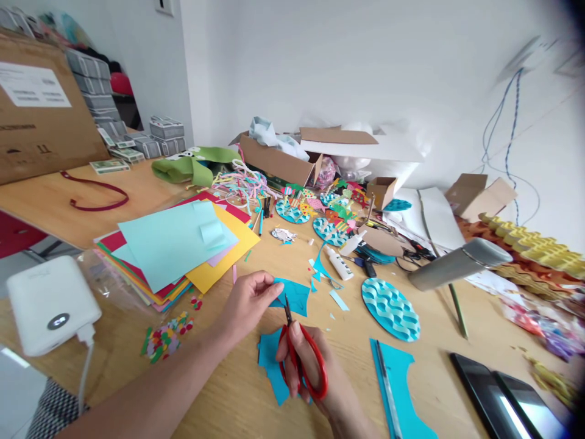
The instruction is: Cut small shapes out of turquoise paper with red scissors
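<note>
My left hand pinches the left edge of a small blue paper piece above the wooden table. My right hand is wrapped round red-handled scissors, their dark blades pointing up at the lower edge of that piece. Beneath the scissors lies a larger cut blue paper, partly hidden by my right hand. To the right, another blue sheet rests with a pen on it.
Coloured paper sheets are stacked at the left, beside a white power bank. A blue wavy oval, glue bottle, grey cylinder and dark tablet lie to the right. Paper fish and cardboard boxes stand behind.
</note>
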The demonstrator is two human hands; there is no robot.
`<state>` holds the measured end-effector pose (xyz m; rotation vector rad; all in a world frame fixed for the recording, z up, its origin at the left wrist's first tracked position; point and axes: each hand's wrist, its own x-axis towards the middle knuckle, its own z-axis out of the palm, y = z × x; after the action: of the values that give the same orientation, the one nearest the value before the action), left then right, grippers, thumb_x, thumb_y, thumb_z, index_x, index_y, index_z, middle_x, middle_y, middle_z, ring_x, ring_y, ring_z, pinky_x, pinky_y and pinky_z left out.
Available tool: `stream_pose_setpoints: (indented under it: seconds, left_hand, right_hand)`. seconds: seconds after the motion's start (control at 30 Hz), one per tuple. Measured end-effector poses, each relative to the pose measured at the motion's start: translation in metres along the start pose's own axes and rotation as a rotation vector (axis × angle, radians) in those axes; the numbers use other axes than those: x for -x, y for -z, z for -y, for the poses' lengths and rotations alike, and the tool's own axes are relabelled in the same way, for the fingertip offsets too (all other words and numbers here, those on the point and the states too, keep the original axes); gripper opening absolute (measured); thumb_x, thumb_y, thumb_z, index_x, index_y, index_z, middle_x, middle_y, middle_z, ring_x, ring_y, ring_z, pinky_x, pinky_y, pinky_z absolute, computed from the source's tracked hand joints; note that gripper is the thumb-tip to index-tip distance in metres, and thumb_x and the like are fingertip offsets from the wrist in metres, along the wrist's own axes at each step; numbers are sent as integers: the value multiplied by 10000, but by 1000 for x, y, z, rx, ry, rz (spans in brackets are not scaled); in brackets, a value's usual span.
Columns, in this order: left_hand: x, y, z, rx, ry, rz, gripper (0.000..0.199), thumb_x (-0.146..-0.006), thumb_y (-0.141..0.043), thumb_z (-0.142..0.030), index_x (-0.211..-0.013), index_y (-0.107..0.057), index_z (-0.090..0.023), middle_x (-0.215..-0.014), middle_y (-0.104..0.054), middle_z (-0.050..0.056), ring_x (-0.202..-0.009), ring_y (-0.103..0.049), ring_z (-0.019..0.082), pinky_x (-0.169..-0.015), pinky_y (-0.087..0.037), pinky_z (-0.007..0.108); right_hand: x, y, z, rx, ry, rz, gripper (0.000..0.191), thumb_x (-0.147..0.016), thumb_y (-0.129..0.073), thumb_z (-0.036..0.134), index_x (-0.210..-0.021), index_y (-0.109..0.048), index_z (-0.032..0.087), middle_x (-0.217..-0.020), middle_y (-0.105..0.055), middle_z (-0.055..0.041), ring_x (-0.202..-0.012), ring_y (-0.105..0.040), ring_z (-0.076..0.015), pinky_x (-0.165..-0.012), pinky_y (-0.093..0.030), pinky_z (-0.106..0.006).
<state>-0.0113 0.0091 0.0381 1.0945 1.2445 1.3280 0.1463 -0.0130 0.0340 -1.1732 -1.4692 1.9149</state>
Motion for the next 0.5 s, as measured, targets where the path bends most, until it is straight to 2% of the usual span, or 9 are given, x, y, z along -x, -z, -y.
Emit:
stream_pose_setpoints:
  seconds: [0.17, 0.5]
  left_hand:
    - [0, 1, -1, -82, -49, -31, 270, -780, -588, -383, -627, -496, -180, -646, -445, -41, -628, -450, 117, -591, -362, 231]
    - [0, 1, -1, -83, -4, 22, 288, -773, -555, -414, -613, -510, -180, -634, -461, -32, -610, -445, 121, -594, -367, 238]
  right_hand:
    - [0, 0, 1, 16, -24, 1, 650, -814, -403, 748, -662, -571, 138, -332, -485, 28, -243, -316, -47, -262, -218, -143]
    - [-5, 0, -5, -36, -21, 27, 711, -774, -389, 792, -702, -591, 113, -368, -529, -5, -265, -397, -75, -286, -299, -172]
